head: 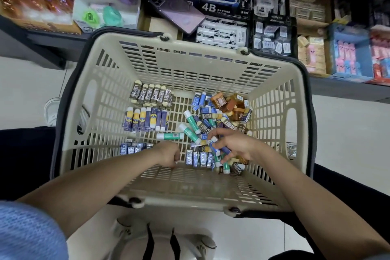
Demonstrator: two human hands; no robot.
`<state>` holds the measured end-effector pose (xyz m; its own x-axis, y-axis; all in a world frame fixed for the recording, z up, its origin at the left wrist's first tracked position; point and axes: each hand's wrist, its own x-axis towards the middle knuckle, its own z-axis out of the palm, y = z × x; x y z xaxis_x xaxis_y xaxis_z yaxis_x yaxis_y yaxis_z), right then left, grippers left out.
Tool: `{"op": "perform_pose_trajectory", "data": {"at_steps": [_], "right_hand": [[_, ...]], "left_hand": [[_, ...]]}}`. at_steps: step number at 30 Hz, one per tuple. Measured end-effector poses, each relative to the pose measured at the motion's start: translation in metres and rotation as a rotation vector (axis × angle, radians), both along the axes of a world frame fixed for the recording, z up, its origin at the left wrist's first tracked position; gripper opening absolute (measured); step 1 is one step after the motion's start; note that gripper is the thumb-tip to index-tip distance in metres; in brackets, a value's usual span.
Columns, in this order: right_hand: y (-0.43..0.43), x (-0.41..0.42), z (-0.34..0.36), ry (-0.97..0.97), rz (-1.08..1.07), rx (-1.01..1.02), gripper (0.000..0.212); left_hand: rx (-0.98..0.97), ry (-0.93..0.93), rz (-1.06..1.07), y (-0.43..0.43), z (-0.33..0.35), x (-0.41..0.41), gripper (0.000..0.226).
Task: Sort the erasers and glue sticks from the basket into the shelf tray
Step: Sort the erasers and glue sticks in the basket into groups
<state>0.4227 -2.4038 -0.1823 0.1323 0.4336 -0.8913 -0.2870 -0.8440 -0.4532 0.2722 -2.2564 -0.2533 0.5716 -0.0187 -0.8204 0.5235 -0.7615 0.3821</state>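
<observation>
Head view: beige basket (pixel 211 74) below shelf trays (pixel 207 8). Sorted eraser rows (pixel 150 95) line its left floor, a loose pile (pixel 221 116) crowds the right corner, and bare slats lie between. Right hand (pixel 234 145) grasps a blue glue stick (pixel 220 150). Left hand (pixel 168 154) is curled by the near wall, contents indiscernible.

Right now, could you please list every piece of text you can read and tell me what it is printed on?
"4B": black box on the shelf.
"4B": white erasers stacked below it.
"2B": row of erasers in the basket.
"2B": loose eraser in the pile.
Smaller print on the glue sticks, wrappers and other packaging is too blurred to read.
</observation>
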Motion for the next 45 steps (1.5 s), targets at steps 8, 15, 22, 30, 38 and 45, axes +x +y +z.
{"op": "perform_pose_trajectory", "data": {"at_steps": [8,15,22,30,38,45], "right_hand": [[0.003,0.001,-0.001,0.012,-0.065,-0.004,0.025],[0.005,0.011,0.0,-0.01,-0.174,0.039,0.022],[0.007,0.016,0.001,-0.048,-0.205,0.06,0.025],[0.009,0.02,0.0,-0.066,-0.253,0.083,0.023],[0.007,0.022,0.0,-0.087,-0.271,0.069,0.022],[0.006,0.024,0.0,-0.091,-0.262,0.056,0.025]], "left_hand": [[-0.105,-0.003,0.46,-0.015,0.003,0.01,0.025],[-0.046,-0.084,0.561,-0.057,0.01,0.03,0.058],[0.043,-0.077,0.629,-0.062,0.003,0.029,0.043],[-0.258,0.127,1.0,-0.061,-0.007,0.03,0.051],[-0.237,0.062,1.012,-0.071,-0.01,0.022,0.053],[-0.221,-0.037,0.86,-0.067,-0.014,0.02,0.033]]}}
